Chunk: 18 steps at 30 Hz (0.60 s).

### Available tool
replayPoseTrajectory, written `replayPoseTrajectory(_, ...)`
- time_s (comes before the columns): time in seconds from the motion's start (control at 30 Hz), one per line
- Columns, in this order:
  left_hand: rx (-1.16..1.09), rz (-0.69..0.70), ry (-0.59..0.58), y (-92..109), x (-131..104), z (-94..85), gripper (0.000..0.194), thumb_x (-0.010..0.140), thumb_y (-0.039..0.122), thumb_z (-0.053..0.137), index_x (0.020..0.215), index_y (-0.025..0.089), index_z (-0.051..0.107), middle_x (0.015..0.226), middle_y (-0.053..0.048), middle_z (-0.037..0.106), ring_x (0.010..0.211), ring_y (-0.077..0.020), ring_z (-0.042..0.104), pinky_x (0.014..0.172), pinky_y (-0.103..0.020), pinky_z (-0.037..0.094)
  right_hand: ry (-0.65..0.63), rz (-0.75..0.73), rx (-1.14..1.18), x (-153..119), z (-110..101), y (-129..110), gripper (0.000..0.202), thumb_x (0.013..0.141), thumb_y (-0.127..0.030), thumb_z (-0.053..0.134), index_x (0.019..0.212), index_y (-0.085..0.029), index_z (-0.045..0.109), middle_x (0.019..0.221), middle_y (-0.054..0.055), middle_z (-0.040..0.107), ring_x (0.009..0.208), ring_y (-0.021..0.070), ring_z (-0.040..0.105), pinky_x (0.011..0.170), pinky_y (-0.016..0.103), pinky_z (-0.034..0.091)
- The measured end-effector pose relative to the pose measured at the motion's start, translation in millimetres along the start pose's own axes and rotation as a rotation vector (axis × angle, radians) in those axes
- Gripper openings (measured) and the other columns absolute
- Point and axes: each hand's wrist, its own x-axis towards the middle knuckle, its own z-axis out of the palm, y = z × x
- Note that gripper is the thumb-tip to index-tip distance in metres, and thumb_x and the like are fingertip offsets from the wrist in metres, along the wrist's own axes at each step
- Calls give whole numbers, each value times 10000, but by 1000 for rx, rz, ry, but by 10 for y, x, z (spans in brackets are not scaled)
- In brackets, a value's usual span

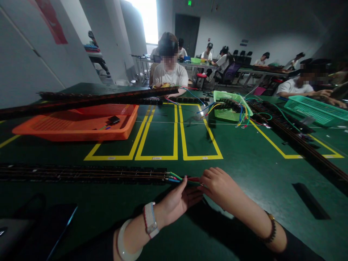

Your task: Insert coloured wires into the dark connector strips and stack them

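Observation:
A long black segmented cable chain point(122, 174) with thin copper-coloured lines along it lies on the green table, running in from the left edge. From its right end come several coloured wires point(175, 177): green, red and blue. My left hand point(179, 201) is under and around these wires, its thumb on top and its fingers reaching to the right behind them. Just right of it, my right hand point(219, 186) pinches the wires near their ends, palm down. The wire tips are hidden by my fingers. Both hands are just above the table, almost touching.
An orange basket point(81, 134) stands back left, with long dark strips point(108, 99) across its far rim. Beyond are a light green basket point(228, 115) with wires and a teal basket point(318, 110). A black strip point(311, 201) lies right. Co-workers sit opposite point(170, 74) and at right.

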Motion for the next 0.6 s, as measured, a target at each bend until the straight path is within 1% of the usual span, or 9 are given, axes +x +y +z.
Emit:
replayPoseTrajectory(0.1,19,-4,0,1,-2,16,358,871,443,520,1003,123,609,971,-114,686,953,-191,640,1008,-365,377,-49,13,-40,3,79,-4,82,801,-236,662,859,-179,669,776,41,612,728,184,549,657,311,373)
replayPoseTrajectory(0.2,31,-5,-3,-1,-1,21,377,873,459,506,1014,124,609,985,-116,685,952,-188,639,1008,-370,375,-88,22,-51,16,125,-25,60,800,-179,633,848,-168,668,776,50,616,728,186,564,657,312,388)
replayPoseTrajectory(0.3,24,7,-15,-4,0,14,356,883,440,500,1019,130,611,973,-106,688,947,-181,638,1008,-369,375,-117,45,-37,28,119,-48,70,799,-139,592,827,-154,654,755,57,627,703,175,582,641,298,387)
replayPoseTrajectory(0.4,18,11,-40,-3,-7,10,340,886,417,505,1018,123,613,977,-108,686,957,-179,633,1018,-363,368,-148,109,-24,25,84,-45,70,800,-148,557,824,-141,623,710,56,644,630,157,594,581,278,353)
replayPoseTrajectory(0.5,37,5,-45,4,-21,18,352,876,420,522,1014,109,612,1018,-123,676,984,-190,624,1040,-377,351,-145,162,-10,15,55,19,80,830,-176,528,863,-149,596,681,42,647,570,144,593,518,271,300)
replayPoseTrajectory(0.6,77,2,-42,13,-29,27,408,877,450,501,1049,95,604,1076,-147,656,1025,-207,612,1058,-390,335,-110,181,32,33,68,144,87,874,-204,516,898,-168,591,743,38,662,603,141,609,518,264,303)
